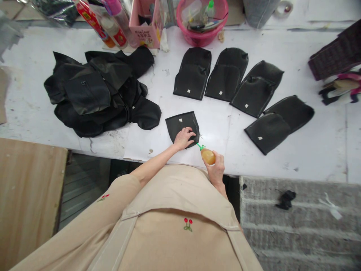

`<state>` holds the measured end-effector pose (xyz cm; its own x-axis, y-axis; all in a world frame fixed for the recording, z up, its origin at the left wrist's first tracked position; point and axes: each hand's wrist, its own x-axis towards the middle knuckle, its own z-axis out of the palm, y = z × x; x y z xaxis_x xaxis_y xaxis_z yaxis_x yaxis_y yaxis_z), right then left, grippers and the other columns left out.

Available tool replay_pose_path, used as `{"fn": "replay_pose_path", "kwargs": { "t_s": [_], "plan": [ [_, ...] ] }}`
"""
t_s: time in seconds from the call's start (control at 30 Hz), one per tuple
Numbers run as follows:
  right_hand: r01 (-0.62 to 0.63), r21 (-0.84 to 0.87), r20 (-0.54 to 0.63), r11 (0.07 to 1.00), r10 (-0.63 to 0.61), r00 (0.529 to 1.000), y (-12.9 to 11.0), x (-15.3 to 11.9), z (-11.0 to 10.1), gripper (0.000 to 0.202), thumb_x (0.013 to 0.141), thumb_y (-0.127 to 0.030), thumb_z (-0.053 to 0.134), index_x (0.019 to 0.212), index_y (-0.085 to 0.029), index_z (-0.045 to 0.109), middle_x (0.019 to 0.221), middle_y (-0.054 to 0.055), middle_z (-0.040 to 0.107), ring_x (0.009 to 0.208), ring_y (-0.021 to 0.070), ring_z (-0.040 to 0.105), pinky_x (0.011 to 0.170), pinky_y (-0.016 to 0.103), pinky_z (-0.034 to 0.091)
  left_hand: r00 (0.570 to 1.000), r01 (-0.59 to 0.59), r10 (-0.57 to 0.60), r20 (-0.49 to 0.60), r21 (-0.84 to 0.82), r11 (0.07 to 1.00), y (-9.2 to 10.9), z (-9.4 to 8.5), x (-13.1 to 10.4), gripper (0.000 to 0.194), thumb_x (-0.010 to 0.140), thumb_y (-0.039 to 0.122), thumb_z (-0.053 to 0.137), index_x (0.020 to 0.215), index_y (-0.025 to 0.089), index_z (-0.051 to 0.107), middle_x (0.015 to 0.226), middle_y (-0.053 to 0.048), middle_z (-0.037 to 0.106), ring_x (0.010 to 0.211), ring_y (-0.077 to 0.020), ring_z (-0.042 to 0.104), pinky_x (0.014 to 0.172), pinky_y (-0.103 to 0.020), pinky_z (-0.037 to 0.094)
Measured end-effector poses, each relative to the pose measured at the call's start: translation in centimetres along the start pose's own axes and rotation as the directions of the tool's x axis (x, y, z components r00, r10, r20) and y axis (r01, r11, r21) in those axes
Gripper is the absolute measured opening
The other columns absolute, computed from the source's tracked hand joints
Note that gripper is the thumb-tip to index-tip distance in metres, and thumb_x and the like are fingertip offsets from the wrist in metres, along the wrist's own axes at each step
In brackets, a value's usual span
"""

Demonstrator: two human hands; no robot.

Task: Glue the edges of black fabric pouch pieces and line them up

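Note:
A small black leather-like piece (pixel 173 125) with a white tag lies flat near the table's front edge. My left hand (pixel 184 138) rests on its lower part, fingers stretched out and pressing it down. In my right hand (pixel 217 171) is a squeeze glue bottle (pixel 208 156) with amber contents and a green nozzle. The nozzle tip is at the piece's lower right edge, close to my left fingertips; whether it touches I cannot tell. Behind and to the right, several similar black pieces (pixel 191 73) are laid out in a curved row, each with a white tag.
A heap of black pieces (pixel 93 90) lies on the white table (pixel 158 150) at left. Along the back stand bottles (pixel 111 28), a pink box (pixel 146 32) and a pink basin (pixel 197 35) of tools. A dark patterned object (pixel 335 52) is at far right.

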<state>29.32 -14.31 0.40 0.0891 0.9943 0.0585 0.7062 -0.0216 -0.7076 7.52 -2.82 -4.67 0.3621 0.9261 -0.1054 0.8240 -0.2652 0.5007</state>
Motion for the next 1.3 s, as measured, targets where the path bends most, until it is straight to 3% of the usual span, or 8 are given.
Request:
{"fn": "replay_pose_path", "kwargs": {
  "t_s": [0.67, 1.0, 1.07, 1.2, 1.3],
  "plan": [
    [-0.091, 0.058, -0.018, 0.994, 0.092, 0.996, -0.7, 0.5, 0.2, 0.048, 0.087, -0.052, 0.064, 0.121, -0.020, 0.057, 0.105, 0.009, 0.061, 0.096, 0.0257, 0.060, 0.086, 0.042, 0.051, 0.997, 0.074, -0.074, 0.017, 0.009, 0.997, 0.5, -0.4, 0.5, 0.032, 0.081, 0.032, 0.076, 0.112, 0.028, 0.069, 0.123, -0.006, 0.053, 0.112, -0.0236, 0.052, 0.091, -0.037, 0.049],
    [-0.078, 0.104, 0.041, 0.992, 0.074, 0.996, -1.1, 0.3, 0.3, 0.047, 0.086, -0.052, 0.065, 0.120, -0.019, 0.058, 0.103, 0.009, 0.062, 0.096, 0.0256, 0.060, 0.085, 0.042, 0.052, 0.990, 0.140, -0.140, 0.001, -0.021, 0.990, 1.1, -0.4, 0.9, 0.033, 0.080, 0.034, 0.076, 0.111, 0.027, 0.069, 0.122, -0.007, 0.053, 0.112, -0.0249, 0.053, 0.091, -0.038, 0.051],
    [-0.089, 0.107, 0.037, 0.990, 0.085, 0.996, -1.1, 0.4, 0.3, 0.048, 0.085, -0.052, 0.066, 0.120, -0.019, 0.058, 0.104, 0.009, 0.062, 0.097, 0.0256, 0.060, 0.086, 0.042, 0.052, 0.994, 0.104, -0.102, 0.041, -0.056, 0.993, 0.5, -0.8, 0.9, 0.036, 0.079, 0.032, 0.077, 0.114, 0.026, 0.069, 0.125, -0.008, 0.053, 0.115, -0.0252, 0.053, 0.093, -0.040, 0.051],
    [-0.101, 0.108, 0.023, 0.989, 0.100, 0.995, -1.1, 0.3, 0.4, 0.047, 0.085, -0.052, 0.066, 0.119, -0.020, 0.058, 0.104, 0.009, 0.062, 0.095, 0.0253, 0.060, 0.085, 0.042, 0.052, 0.985, -0.092, 0.113, 0.132, -0.157, 0.983, -1.8, -1.8, 0.2, 0.053, 0.073, 0.022, 0.080, 0.123, 0.024, 0.064, 0.137, -0.011, 0.050, 0.125, -0.0272, 0.050, 0.102, -0.044, 0.048],
    [-0.079, 0.113, 0.045, 0.991, 0.074, 0.996, -1.1, 0.1, 0.4, 0.047, 0.085, -0.051, 0.066, 0.120, -0.020, 0.058, 0.103, 0.009, 0.062, 0.095, 0.0254, 0.060, 0.084, 0.042, 0.052, 0.974, -0.158, 0.187, 0.125, -0.211, 0.964, -3.1, -2.0, -0.4, 0.052, 0.074, 0.020, 0.080, 0.123, 0.023, 0.064, 0.142, -0.013, 0.048, 0.128, -0.0280, 0.050, 0.106, -0.048, 0.046]
  ]
}}
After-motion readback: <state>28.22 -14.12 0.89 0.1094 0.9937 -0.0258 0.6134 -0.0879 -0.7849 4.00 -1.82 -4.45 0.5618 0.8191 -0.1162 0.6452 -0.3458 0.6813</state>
